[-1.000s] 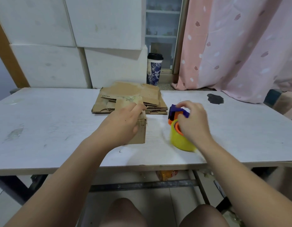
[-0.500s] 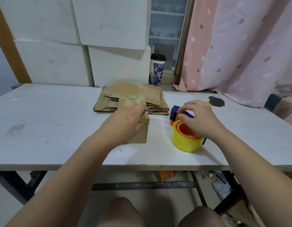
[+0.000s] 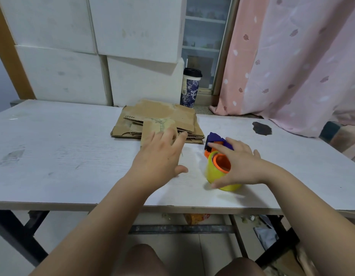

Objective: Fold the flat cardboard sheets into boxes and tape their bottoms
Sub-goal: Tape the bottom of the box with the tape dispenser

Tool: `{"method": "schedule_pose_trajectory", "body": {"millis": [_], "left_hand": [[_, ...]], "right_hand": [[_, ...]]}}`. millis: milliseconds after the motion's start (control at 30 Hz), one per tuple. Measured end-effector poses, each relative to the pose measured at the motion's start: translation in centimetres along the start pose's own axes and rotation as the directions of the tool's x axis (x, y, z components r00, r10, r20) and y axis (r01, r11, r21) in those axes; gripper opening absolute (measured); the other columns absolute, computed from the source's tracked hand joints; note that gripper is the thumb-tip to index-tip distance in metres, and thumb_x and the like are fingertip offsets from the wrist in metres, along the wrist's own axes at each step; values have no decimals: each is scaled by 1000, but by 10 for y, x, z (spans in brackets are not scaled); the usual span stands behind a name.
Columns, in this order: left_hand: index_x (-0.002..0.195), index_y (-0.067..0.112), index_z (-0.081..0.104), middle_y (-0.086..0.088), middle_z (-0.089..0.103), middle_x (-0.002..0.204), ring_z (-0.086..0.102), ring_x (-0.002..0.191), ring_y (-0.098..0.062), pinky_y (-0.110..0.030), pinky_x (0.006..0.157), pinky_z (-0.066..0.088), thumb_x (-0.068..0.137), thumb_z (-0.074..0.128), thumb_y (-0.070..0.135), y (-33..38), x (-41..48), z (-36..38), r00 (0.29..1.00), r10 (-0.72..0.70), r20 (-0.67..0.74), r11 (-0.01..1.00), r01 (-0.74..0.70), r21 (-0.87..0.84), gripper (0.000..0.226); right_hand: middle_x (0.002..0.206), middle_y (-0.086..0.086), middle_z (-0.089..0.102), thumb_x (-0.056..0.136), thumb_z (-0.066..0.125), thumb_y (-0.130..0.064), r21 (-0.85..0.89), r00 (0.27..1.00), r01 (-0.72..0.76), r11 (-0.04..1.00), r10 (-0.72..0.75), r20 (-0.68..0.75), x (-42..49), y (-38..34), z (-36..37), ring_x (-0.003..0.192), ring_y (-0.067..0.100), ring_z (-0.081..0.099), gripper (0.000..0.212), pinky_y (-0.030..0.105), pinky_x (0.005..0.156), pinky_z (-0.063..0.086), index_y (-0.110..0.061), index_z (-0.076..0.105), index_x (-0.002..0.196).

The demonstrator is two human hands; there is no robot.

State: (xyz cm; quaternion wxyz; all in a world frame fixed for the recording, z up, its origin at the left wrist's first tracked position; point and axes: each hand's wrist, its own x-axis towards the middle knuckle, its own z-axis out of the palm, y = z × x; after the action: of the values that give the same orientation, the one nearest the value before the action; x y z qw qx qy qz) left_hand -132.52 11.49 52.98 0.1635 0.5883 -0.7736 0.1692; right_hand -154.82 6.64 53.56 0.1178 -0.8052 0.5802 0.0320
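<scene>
Cardboard box [image 3: 158, 124], likely light, stiff-walled yet crushable, stands on the bench [image 3: 73, 156] before the flat stack [image 3: 162, 112], partly hidden by the spread, empty left grip [image 3: 158, 156], and is best held by 2 opposite walls, while the right grip [image 3: 242, 166] lies straight-fingered across the tape dispenser [image 3: 220, 164].

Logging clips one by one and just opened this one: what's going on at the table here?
A person seated at a white table is making up cardboard boxes. The left hand lies open, fingers spread, over a small folded box whose top face shows a strip of tape. The right hand rests on a yellow tape dispenser standing beside the box, thumb against the roll. A stack of flat cardboard sheets lies just behind the box.
</scene>
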Motion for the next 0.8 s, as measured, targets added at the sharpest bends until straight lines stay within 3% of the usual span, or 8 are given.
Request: {"method": "schedule_pose_trajectory", "body": {"millis": [100,200,333,400,567,800], "left_hand": [[147,22,15,0,33,131,40,117,-19,-38,110,21,83,54,60,0,0,2,1000,-3,21,1000,2,26,85],[147,21,16,1,36,129,41,114,-18,-33,105,26,86,52,58,-1,0,2,1000,3,7,1000,-3,15,81],[145,20,23,3,41,125,45,104,-16,-27,94,31,90,47,55,-2,-1,2,999,-4,-51,1000,3,-30,70],[143,20,28,4,43,121,46,100,-15,-26,90,31,91,45,52,-2,-2,3,997,-7,-76,999,4,-41,63],[140,20,32,5,45,117,47,98,-15,-26,87,33,92,45,50,0,-1,3,995,-29,-97,998,23,-66,58],[145,23,21,3,42,120,45,100,-15,-26,88,31,86,54,55,-2,-1,2,1000,-5,-20,1000,5,-6,74]], "right_hand": [[157,-8,-18,59,75,-61,-127,1000,25,992,-25,8,2,-5,10,144,29,-19,108,62,110,-8,-62,0,138],[157,-5,-7,65,70,-41,-151,998,8,988,-18,-63,6,-13,17,144,33,-14,89,62,110,-6,-56,17,136],[146,2,26,71,62,-44,-123,987,-36,992,16,-162,9,-21,21,141,37,2,54,62,110,3,-44,36,118],[140,3,34,72,60,-45,-117,977,-66,991,41,-208,10,-24,24,140,37,8,43,60,110,5,-42,39,108],[138,4,38,76,60,-44,-106,969,-87,991,59,-240,14,-27,26,138,36,11,35,60,110,6,-39,44,107],[138,1,40,77,63,-43,-82,964,-82,993,58,-260,15,-27,25,140,36,13,34,62,110,4,-41,48,108]]}}
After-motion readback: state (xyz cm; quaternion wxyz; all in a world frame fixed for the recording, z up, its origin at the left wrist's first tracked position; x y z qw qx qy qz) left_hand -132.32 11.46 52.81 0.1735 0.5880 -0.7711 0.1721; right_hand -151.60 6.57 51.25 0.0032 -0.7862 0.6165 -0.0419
